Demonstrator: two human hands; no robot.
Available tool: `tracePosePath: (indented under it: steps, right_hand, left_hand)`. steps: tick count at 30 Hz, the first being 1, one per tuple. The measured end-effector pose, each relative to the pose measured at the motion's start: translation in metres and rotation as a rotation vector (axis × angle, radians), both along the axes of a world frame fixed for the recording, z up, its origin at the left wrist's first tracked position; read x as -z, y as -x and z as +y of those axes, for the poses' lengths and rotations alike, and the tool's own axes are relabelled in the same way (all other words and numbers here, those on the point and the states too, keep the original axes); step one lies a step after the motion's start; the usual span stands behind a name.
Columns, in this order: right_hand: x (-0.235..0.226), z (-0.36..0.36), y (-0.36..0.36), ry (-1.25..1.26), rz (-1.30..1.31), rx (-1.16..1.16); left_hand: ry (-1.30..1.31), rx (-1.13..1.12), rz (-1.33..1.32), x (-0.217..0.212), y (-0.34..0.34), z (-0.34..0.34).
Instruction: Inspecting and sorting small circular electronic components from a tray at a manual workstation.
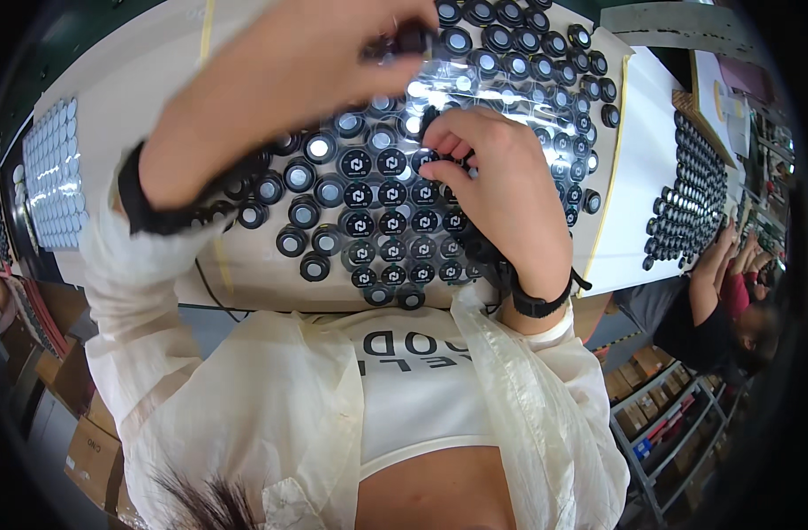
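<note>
My left hand (368, 53), smeared by motion, reaches over the far side of the table with a black round part (414, 40) between its fingers. Lower and to the right, my right hand (496, 163) is curled over a clear sheet (461, 79) that carries rows of black round labels (392, 194) with a white mark. Thumb and fingers of that hand are bent toward each other; what they pinch, if anything, is hidden. Many black round parts (304, 212) with grey-white centres lie under and around the sheet.
Yellow tape (609, 177) runs along the table (271, 79). To the left lies a sheet of pale round pieces (57, 177). More black round parts (686, 199) cover a white surface at the right, where other people (709, 300) sit. Cartons (94, 459) stand below left.
</note>
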State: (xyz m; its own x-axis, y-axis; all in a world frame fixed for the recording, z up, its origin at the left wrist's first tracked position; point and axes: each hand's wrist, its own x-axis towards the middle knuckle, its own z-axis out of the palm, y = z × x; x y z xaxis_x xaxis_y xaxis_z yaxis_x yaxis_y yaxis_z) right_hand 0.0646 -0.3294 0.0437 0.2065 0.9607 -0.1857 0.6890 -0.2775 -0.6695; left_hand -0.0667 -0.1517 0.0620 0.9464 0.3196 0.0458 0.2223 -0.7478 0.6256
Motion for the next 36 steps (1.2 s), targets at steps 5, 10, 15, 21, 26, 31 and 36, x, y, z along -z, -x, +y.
tracePosePath:
  steps: [5, 10, 15, 21, 26, 31, 36]
  right_hand:
    - [0.005, 0.008, -0.005, -0.01, -0.074, -0.086]
    - [-0.001, 0.007, -0.006, 0.0, -0.029, -0.103]
    - [-0.018, -0.003, -0.001, -0.018, 0.073, -0.076]
    - [-0.032, -0.011, -0.012, -0.288, 0.31, 0.135]
    - [-0.028, -0.004, -0.004, -0.361, 0.789, 0.253]
    - [-0.019, 0.003, 0.005, -0.348, 1.117, 0.322]
    - [-0.01, 0.005, 0.003, -0.413, 0.967, 0.226]
  left_hand:
    - [-0.028, 0.23, 0.004, 0.036, 0.031, -0.037]
    - [0.041, 0.18, -0.089, 0.047, 0.032, -0.041]
    - [-0.004, 0.167, -0.137, 0.052, 0.033, -0.042]
    - [0.183, 0.121, -0.216, 0.021, 0.036, -0.028]
    - [0.789, -0.14, -0.434, 0.024, 0.045, -0.039]
    - [0.905, -0.216, -0.462, 0.028, 0.045, -0.051]
    - [0.932, -0.234, -0.48, 0.026, 0.042, -0.053]
